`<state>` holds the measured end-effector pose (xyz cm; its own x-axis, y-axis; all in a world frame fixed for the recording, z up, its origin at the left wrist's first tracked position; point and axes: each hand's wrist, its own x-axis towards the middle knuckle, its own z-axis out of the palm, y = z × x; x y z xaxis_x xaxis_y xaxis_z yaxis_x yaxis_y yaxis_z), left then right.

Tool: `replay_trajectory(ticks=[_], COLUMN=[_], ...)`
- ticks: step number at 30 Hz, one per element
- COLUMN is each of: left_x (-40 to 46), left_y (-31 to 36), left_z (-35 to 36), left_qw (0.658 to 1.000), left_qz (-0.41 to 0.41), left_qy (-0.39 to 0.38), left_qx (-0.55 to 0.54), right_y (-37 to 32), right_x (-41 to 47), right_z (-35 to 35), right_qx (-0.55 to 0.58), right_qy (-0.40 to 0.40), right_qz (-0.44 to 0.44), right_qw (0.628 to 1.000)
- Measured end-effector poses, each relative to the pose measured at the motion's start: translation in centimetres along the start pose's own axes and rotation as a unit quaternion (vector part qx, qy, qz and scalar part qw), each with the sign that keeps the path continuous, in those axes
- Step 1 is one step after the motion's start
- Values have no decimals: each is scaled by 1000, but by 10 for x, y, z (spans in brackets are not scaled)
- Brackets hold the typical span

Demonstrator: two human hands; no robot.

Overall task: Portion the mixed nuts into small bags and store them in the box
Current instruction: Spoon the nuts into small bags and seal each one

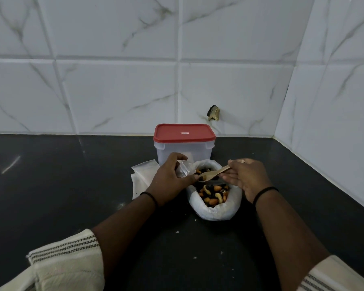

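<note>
A large white bag point(214, 211) lies open on the black counter, full of mixed nuts point(213, 194). My left hand point(170, 179) grips a small clear bag point(183, 169) and holds it above the big bag's far end. My right hand point(246, 177) pinches the handle of a wooden spoon point(213, 175); its bowl, carrying a few nuts, is at the small bag's mouth. Behind them stands a clear plastic box point(184, 152) with its red lid point(184, 133) on.
A stack of empty small bags point(142, 177) lies left of the box, partly hidden by my left hand. The black counter point(72, 185) runs into a tiled corner, with walls behind and to the right. Crumbs dot the counter near me.
</note>
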<state>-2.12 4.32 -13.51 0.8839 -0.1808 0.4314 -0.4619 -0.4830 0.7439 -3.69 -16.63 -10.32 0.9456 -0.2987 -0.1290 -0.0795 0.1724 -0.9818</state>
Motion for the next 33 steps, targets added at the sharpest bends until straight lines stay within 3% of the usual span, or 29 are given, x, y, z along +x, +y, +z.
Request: replay_trajectory(ticks=[8,14,23,26,30,33], left_x=[0,-1,-1,0,0,2], left_y=[0,2,3,3,7,17], left_z=[-1,-1,-2,-2,-5,-13], left_qw=[1000,1000,999,999,992,945], left_qz=[2,-5,-19,-21,-56,-119], left_qy=[0,-6,-8,4,22,36], left_qx=[-4,-7,-29,-40,-114,-303], right_y=[-4,-15,-21,-21,-21,-10], right_x=[2,-11,-33,-31,-22,-3], right_z=[-1,3,16,14,8,-1], right_qx=[64,107,-19,17,79,-66], right_qy=[8,-1,-196,-157,-1,100], right_qz=[-8,-100,-199,-183,-124,-131], right_qw=[998,989,960,970,989,984])
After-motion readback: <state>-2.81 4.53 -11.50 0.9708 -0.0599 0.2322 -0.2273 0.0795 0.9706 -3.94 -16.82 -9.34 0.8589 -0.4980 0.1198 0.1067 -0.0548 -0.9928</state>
